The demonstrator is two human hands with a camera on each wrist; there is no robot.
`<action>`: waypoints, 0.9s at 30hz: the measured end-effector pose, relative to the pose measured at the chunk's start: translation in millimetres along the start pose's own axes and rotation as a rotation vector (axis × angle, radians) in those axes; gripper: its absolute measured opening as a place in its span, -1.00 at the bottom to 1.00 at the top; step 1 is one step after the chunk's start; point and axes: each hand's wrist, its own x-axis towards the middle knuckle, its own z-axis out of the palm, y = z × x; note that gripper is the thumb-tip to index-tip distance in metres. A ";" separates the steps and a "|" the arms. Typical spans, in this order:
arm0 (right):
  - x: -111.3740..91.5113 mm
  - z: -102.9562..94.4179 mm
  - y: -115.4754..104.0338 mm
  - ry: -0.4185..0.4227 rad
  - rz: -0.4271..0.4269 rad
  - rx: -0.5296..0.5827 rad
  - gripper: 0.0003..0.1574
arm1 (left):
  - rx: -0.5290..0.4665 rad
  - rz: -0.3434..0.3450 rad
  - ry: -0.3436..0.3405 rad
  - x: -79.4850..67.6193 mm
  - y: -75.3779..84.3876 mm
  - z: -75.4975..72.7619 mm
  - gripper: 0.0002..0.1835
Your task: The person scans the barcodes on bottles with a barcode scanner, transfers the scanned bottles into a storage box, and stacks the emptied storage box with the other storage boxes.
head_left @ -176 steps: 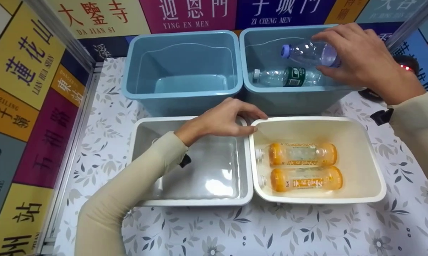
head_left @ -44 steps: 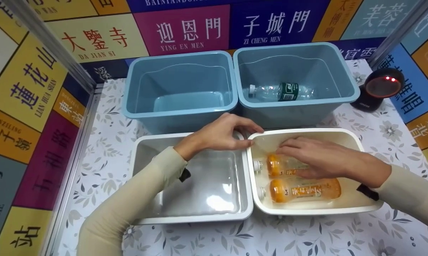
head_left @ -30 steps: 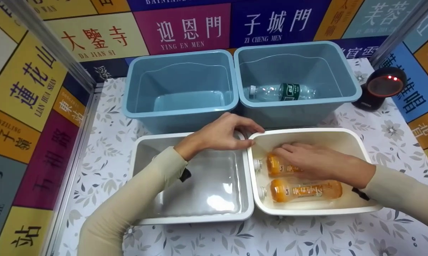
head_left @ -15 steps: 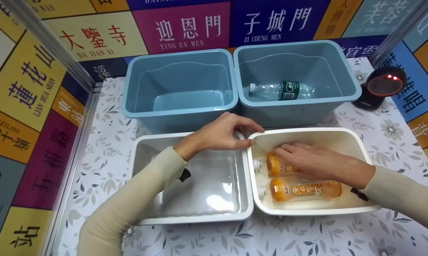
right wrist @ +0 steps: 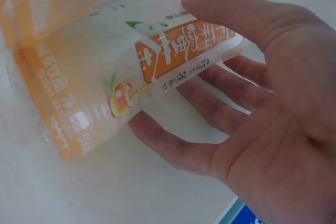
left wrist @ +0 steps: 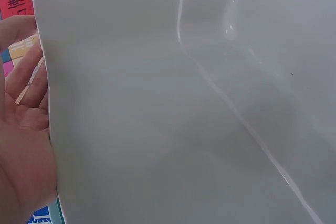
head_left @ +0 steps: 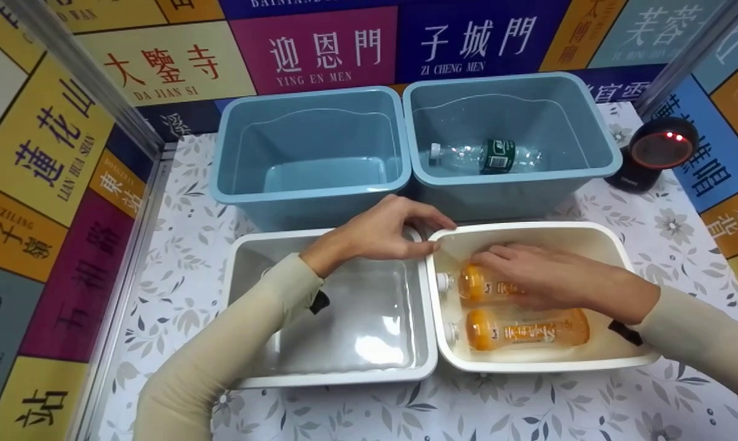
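Two orange-labelled drink bottles lie side by side in the cream bin (head_left: 607,343) at front right. My right hand (head_left: 540,275) reaches into that bin and grips the far bottle (right wrist: 121,72); in the right wrist view the thumb lies over its label and the fingers come from below. Just nearer to me lies the other bottle (head_left: 528,329), untouched. My left hand (head_left: 384,229) hovers over the edge of the grey-white bin (head_left: 344,373), fingers relaxed, its thumb and index tips resting at the cream bin's corner. In the left wrist view the bin wall hides part of this hand (left wrist: 26,166).
Behind stand two blue bins. The right blue bin (head_left: 509,196) holds a clear bottle (head_left: 497,157) with a green label; nothing is seen inside the left blue bin (head_left: 313,197). A black device (head_left: 653,153) with red lights stands at the right, on the floral tablecloth (head_left: 669,226).
Earlier my right hand held a clear purple-capped bottle over the right blue bin; that bottle is no longer visible. The hand has since come down onto the far orange bottle. My left hand stays put.
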 end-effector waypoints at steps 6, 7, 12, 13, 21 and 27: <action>-7.3 -10.5 -1.8 0.021 -0.016 0.067 -0.08 | 0.003 0.009 -0.001 -0.5 -1.1 2.8 -0.57; -9.1 -12.5 -2.2 0.028 -0.021 0.084 -0.08 | 0.001 0.007 -0.003 -0.8 -1.6 3.4 -0.57; -15.1 -25.1 -3.7 0.085 -0.049 0.134 -0.05 | 0.001 0.007 -0.001 -1.7 -2.8 4.4 -0.57; -15.6 -28.0 -3.8 0.089 -0.046 0.139 -0.04 | 0.003 0.007 0.000 -1.8 -2.8 4.1 -0.57; -20.6 -55.3 -7.6 0.020 0.053 0.222 0.05 | 0.007 0.003 -0.007 -0.9 -2.2 1.5 -0.56; -28.8 -76.0 -8.0 0.062 0.075 0.223 0.08 | 0.010 0.008 0.007 0.4 -1.3 1.3 -0.56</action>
